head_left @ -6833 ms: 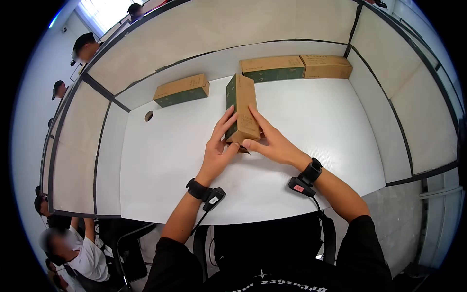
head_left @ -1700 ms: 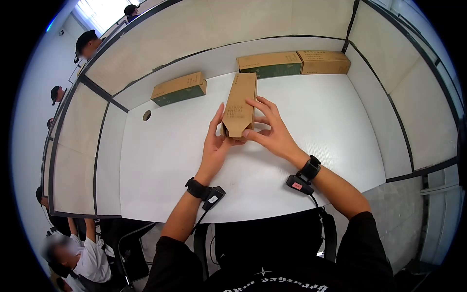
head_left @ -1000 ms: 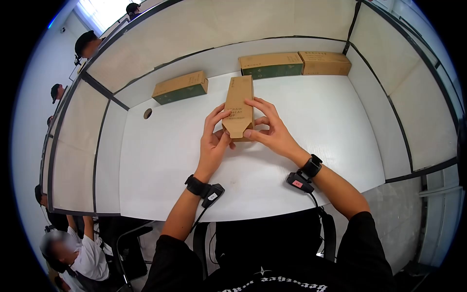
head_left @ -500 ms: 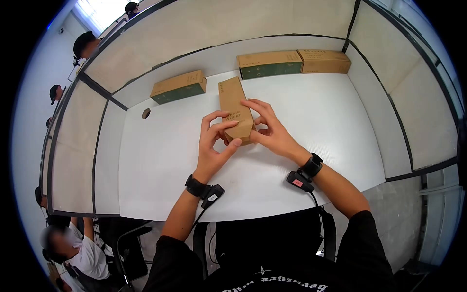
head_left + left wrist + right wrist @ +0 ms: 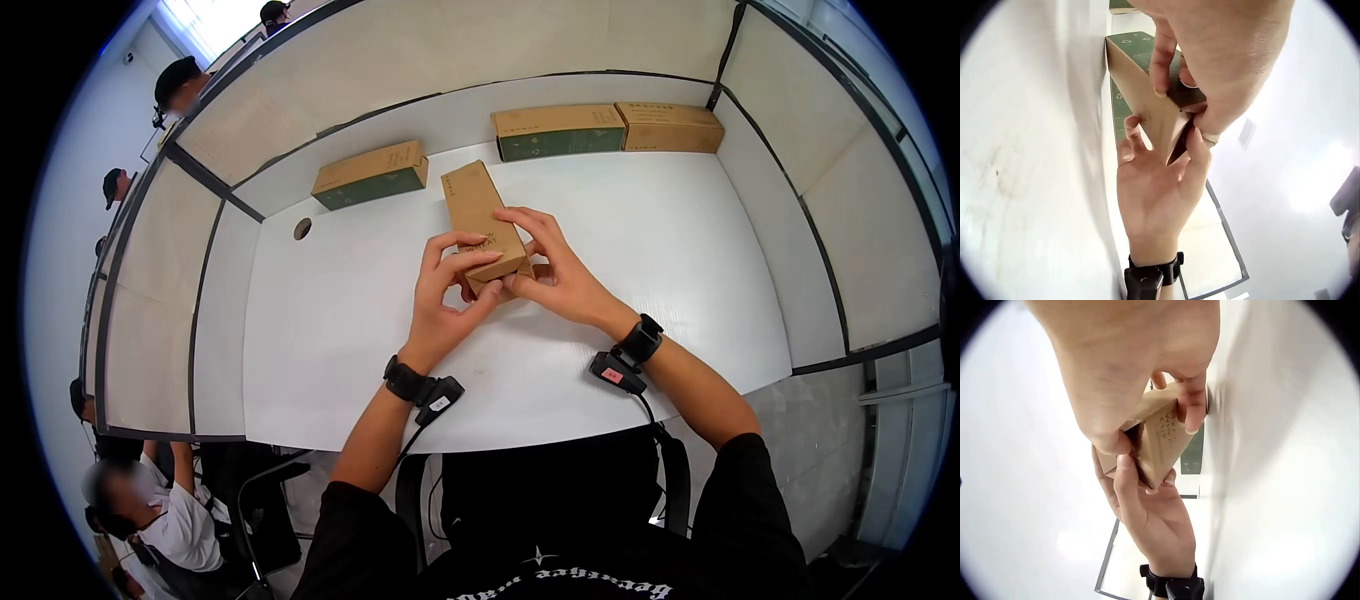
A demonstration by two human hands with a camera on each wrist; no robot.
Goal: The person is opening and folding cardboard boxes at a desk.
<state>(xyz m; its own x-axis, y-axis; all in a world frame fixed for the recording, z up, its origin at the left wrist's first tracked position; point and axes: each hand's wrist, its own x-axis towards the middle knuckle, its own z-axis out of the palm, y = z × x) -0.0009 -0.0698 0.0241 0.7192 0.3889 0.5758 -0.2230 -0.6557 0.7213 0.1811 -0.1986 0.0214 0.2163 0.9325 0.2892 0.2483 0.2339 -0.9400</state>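
Note:
A long brown cardboard box (image 5: 472,200) with printed lettering is held between both hands, its near end tilted toward the person. My left hand (image 5: 446,300) grips the near left part, fingers over the top face and thumb at the end flap. My right hand (image 5: 568,284) grips the right side, its thumb at the same end. In the left wrist view the box (image 5: 1141,94) shows green sides, and both thumbs meet at the partly open end. The right wrist view shows a dark gap beside the lettered face of the box (image 5: 1163,440); the inside is mostly hidden.
A brown and green box (image 5: 370,175) lies at the back left of the white table (image 5: 330,350), near a round hole (image 5: 303,229). Two more boxes, one green-sided (image 5: 558,132) and one brown (image 5: 672,128), stand end to end along the back wall. Low partitions surround the table.
The box has turned so its far end points further left, and its near end has swung right. My left fingers have moved onto the top face, and the end flap is now folded down more.

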